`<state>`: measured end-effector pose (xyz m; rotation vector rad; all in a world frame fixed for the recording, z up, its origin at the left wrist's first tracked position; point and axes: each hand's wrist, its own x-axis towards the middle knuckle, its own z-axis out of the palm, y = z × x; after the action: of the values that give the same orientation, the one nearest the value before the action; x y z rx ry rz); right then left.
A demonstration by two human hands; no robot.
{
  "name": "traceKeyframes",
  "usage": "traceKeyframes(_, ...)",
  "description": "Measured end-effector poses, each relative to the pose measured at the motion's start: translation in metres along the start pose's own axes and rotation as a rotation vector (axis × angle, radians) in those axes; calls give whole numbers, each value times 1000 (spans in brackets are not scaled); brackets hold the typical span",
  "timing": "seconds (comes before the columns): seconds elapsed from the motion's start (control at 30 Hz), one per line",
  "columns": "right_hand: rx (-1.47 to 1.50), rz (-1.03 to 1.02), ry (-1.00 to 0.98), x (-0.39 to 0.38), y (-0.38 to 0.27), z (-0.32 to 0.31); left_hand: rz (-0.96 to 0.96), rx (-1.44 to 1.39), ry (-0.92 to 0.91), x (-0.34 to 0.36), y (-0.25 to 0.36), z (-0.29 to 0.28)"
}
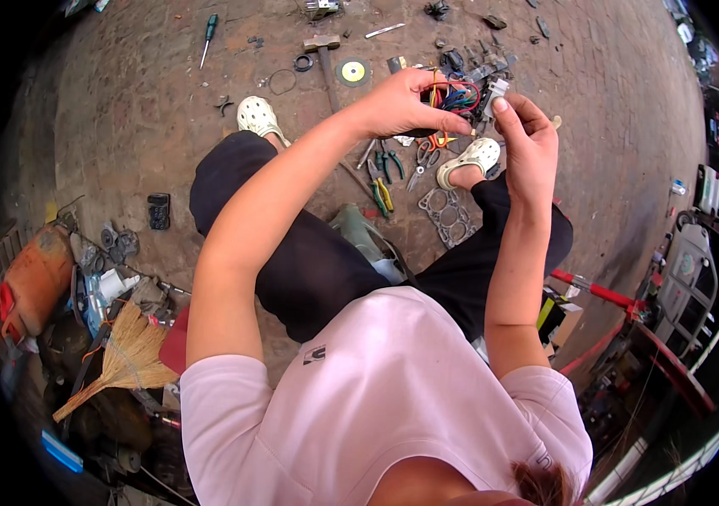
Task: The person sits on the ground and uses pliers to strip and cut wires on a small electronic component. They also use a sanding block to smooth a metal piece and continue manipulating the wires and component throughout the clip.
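The wire bundle [457, 98], a tangle of red, blue, orange and dark insulated leads, is held in the air between both hands, above the person's knees and clear of the ground. It lies directly between the hands: the left hand [399, 104] is closed around the bundle from the left side, fingers curled over its top, while the right hand [526, 135] meets it from the right. A small white connector block [495, 89] sits at the bundle's right end, pinched between the right thumb and fingertips; that hand is otherwise loosely curled. The bundle's long axis runs roughly left to right, from the left palm toward the connector. Both hands touch the assembly, so neither is nearer. Whether the leads are seated in the connector cannot be told. Below the hands, on the brick floor [612, 126], lie green-handled pliers [382, 179], scissors [421, 167] and a flat metal gasket [446, 214]. Further off lie a hammer [325, 59], a screwdriver [207, 37] and a yellow-centred disc [353, 72]. A broom [119, 358] lies well to the left.
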<state>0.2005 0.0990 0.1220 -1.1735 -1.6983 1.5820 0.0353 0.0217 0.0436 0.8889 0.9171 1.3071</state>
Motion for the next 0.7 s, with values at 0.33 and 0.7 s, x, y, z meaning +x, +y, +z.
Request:
traceKeyframes(0.33, -61, -59, 61, -3, 6, 8, 32, 150, 70, -5, 10, 10)
traceKeyframes(0.7, -192, 158, -306, 3, 12, 9, 210, 385, 67, -14, 0, 5)
